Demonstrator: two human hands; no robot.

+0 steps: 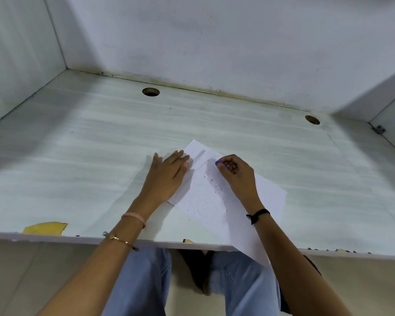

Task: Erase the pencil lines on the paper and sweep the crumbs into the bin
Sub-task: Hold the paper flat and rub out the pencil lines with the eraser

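Observation:
A white sheet of paper [217, 201] lies askew on the desk, its near corner hanging over the front edge. Faint pencil lines [200, 156] remain near its far corner, and dark eraser crumbs [205, 197] are scattered over its middle. My left hand [167, 176] rests flat on the paper's left edge, fingers straight. My right hand [235, 174] pinches a small purple eraser [219, 163] against the paper just right of the pencil lines. No bin is in view.
The pale desk [78, 167] is walled at the back and on both sides. Two round cable holes [150, 91] [312, 119] sit near the back wall. Yellow tape scraps [45, 228] stick to the front edge. My knees are below the desk.

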